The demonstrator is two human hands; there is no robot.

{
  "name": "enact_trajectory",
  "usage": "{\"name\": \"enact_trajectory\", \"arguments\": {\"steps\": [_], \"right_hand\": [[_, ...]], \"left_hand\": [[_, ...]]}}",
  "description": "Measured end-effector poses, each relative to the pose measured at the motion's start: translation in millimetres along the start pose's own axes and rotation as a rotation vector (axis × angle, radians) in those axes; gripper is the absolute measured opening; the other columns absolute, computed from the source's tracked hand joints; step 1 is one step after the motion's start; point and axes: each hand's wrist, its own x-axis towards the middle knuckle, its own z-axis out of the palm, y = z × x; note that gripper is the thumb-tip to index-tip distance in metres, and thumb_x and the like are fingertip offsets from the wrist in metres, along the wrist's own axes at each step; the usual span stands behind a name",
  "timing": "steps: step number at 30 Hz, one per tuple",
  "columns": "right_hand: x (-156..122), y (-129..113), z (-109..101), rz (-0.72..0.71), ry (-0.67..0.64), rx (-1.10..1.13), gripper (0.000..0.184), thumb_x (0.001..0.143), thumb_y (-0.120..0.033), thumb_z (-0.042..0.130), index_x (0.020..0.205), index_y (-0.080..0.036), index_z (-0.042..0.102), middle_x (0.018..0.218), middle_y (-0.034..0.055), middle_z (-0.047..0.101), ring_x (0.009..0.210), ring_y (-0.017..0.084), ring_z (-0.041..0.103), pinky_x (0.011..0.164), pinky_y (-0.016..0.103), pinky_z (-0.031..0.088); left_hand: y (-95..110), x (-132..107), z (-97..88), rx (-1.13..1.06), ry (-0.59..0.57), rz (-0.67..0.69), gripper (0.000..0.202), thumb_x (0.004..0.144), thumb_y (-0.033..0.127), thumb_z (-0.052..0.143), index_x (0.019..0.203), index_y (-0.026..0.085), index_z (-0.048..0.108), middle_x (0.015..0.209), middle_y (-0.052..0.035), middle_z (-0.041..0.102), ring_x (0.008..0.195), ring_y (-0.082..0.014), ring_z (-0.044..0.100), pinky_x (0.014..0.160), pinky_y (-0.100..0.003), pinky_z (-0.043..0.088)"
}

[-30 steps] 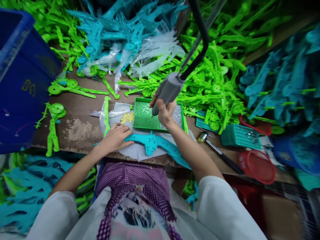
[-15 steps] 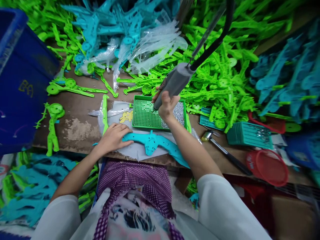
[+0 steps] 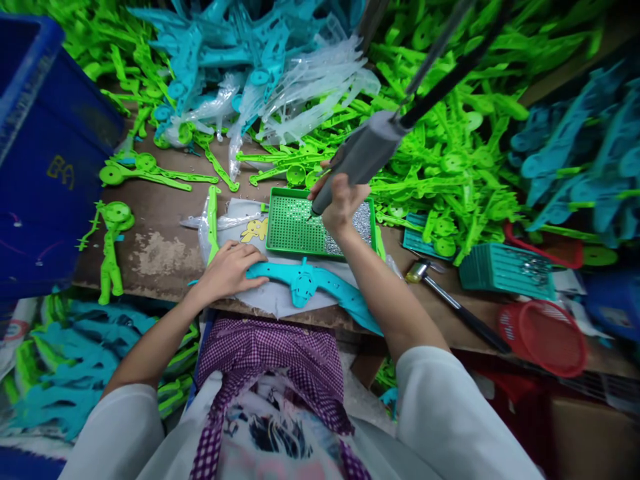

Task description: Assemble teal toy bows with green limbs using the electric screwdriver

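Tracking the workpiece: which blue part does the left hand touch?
The blue part between the green tray and apron: it lies singly; other large ones are piled.

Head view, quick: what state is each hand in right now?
Left hand: on the turquoise part's left end; whether it grips cannot be told.
Right hand: closed around the grey corded tool.

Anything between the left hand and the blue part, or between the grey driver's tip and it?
Left hand: nothing visible; it's on the blue part's left end. Grey driver, in the right hand: its tip is at the green tray, whose near rim lies between.
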Motion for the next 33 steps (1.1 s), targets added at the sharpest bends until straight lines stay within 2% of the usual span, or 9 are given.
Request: {"name": "enact_trajectory", "arguments": {"steps": [3,6,9,11,14,19,26,30,33], "right_hand": [[-15,-33,1,0.006,0.041,0.116,0.057,0.075,-0.078,0.044,0.087,-0.025,0.059,0.053,-0.0057,0.049,0.041,0.009,0.050,0.040,0.024,0.041],[-52,-56,8,0.071,-0.114,0.236,0.064,0.068,-0.085,0.042,0.093,-0.029,0.057,0.058,-0.0049,0.052,0.043,0.011,0.052,0.039,0.026,0.043],[-90,-55,20,0.180,-0.308,0.290,0.067,0.062,-0.086,0.048,0.096,-0.029,0.058,0.062,-0.0035,0.056,0.048,0.013,0.054,0.042,0.029,0.049],[-103,-47,28,0.226,-0.329,0.286,0.066,0.062,-0.085,0.050,0.092,-0.027,0.059,0.061,-0.0026,0.056,0.048,0.013,0.054,0.043,0.029,0.050],[-105,-39,35,0.234,-0.306,0.259,0.060,0.064,-0.081,0.053,0.083,-0.025,0.061,0.060,-0.0016,0.054,0.048,0.013,0.054,0.045,0.030,0.051],[-102,-38,40,0.155,-0.451,0.181,0.051,0.066,-0.075,0.057,0.063,-0.024,0.056,0.058,-0.0002,0.056,0.057,0.015,0.059,0.062,0.035,0.057],[-107,-19,37,0.059,-0.591,0.017,0.043,0.061,-0.066,0.066,0.063,-0.025,0.054,0.058,-0.0012,0.054,0.058,0.015,0.057,0.056,0.031,0.054],[-112,-18,39,0.056,-0.565,-0.020,0.041,0.057,-0.063,0.068,0.066,-0.026,0.054,0.058,-0.0015,0.053,0.059,0.015,0.057,0.057,0.032,0.055],[-112,-26,40,0.154,-0.512,-0.022,0.046,0.051,-0.067,0.069,0.065,-0.026,0.053,0.056,-0.0022,0.052,0.056,0.015,0.057,0.055,0.033,0.054]], "left_hand": [[-1,0,-0.1,-0.006,-0.027,-0.006,0.036,0.087,0.050,0.058,0.112,0.024,0.060,0.106,-0.0034,0.067,0.101,-0.0210,0.060,0.090,-0.038,0.034],[-2,-1,-0.3,-0.031,-0.043,-0.002,0.036,0.086,0.049,0.059,0.113,0.025,0.060,0.107,-0.0027,0.067,0.101,-0.0205,0.059,0.090,-0.037,0.033],[-2,-1,-0.1,-0.030,-0.033,-0.001,0.033,0.085,0.046,0.062,0.111,0.026,0.061,0.105,-0.0019,0.067,0.098,-0.0202,0.059,0.088,-0.036,0.033],[-3,-1,0.7,-0.019,-0.022,0.005,0.032,0.084,0.046,0.063,0.109,0.026,0.062,0.102,-0.0018,0.067,0.096,-0.0205,0.058,0.088,-0.036,0.033],[-4,-1,2.4,-0.016,0.003,0.011,0.031,0.083,0.047,0.063,0.106,0.025,0.063,0.097,-0.0020,0.066,0.093,-0.0208,0.058,0.088,-0.037,0.033],[-5,-1,4.3,-0.023,0.037,0.009,0.031,0.085,0.048,0.060,0.104,0.024,0.064,0.091,-0.0031,0.065,0.089,-0.0214,0.058,0.086,-0.038,0.034],[-5,-1,9.0,-0.069,0.019,-0.017,0.022,0.084,0.042,0.057,0.094,0.024,0.065,0.094,-0.0035,0.066,0.095,-0.0245,0.057,0.093,-0.041,0.035],[-6,-1,10.7,-0.069,-0.002,-0.031,0.025,0.086,0.044,0.055,0.095,0.024,0.066,0.094,-0.0038,0.065,0.096,-0.0252,0.057,0.095,-0.041,0.035],[-5,0,7.8,-0.053,-0.007,-0.031,0.027,0.086,0.047,0.055,0.095,0.024,0.066,0.093,-0.0041,0.065,0.096,-0.0247,0.057,0.094,-0.041,0.034]]}}
